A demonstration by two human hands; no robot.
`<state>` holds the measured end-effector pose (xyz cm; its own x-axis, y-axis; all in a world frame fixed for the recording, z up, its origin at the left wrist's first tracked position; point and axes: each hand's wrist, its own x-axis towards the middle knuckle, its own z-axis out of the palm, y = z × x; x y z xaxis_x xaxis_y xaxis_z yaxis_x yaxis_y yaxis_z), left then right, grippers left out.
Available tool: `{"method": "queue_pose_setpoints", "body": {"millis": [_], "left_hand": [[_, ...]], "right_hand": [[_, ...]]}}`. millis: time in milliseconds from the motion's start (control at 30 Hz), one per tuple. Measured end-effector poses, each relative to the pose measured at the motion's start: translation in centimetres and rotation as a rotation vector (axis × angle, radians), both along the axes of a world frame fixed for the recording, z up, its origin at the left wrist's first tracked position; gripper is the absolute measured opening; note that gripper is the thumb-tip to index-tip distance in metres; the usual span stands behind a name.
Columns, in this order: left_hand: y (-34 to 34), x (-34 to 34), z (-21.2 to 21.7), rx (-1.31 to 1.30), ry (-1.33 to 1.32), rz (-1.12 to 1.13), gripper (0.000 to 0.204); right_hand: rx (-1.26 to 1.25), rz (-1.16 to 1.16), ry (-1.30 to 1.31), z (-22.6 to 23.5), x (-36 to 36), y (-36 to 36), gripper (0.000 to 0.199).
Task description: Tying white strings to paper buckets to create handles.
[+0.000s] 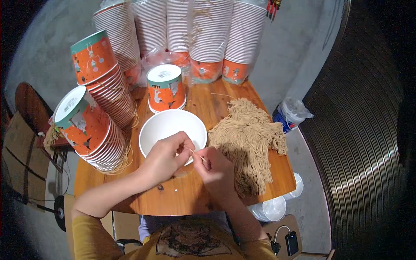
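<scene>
In front of me a white, round paper tub [158,125] stands with its open mouth up. My left hand [167,157] is over its near rim, thumb and fingers pinched together. Close beside it, my right hand [214,167] is closed too, just past the tub's right near edge. Between the two sets of fingertips runs a short bit of thin tan cord [193,152]; the rest of it is hidden by the fingers. To the right lies a large loose heap of tan cord [251,134], close to my right hand.
Upside-down orange tubs with green bands form a leaning stack [93,130] at the left, another stack [99,65] behind, and a short one [166,89] beyond the white tub. Tall plastic-wrapped tub stacks [210,30] line the table's [151,197] back. A bucket [291,113] stands right.
</scene>
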<state>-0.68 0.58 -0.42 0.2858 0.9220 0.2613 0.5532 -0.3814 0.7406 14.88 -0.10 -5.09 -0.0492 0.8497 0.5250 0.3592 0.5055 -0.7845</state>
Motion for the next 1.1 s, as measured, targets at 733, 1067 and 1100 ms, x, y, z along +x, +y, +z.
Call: {"method": "queue_pose_setpoints", "body": {"millis": [733,1067,1100], "left_hand": [[1.8,-0.5,-0.6,-0.434,-0.492,-0.219,0.027],[2.2,-0.5,0.1,-0.563,-0.531,-0.211,0.028],[2.3,-0.5,0.0,-0.584,-0.541,-0.202,0.027]], "right_hand": [[-0.079,0.017,0.135,-1.1,0.3,0.5,0.007],[-0.042,0.039,0.171,-1.6,0.5,0.8,0.006],[-0.042,0.046,0.177,-1.6,0.5,0.8,0.006]]}}
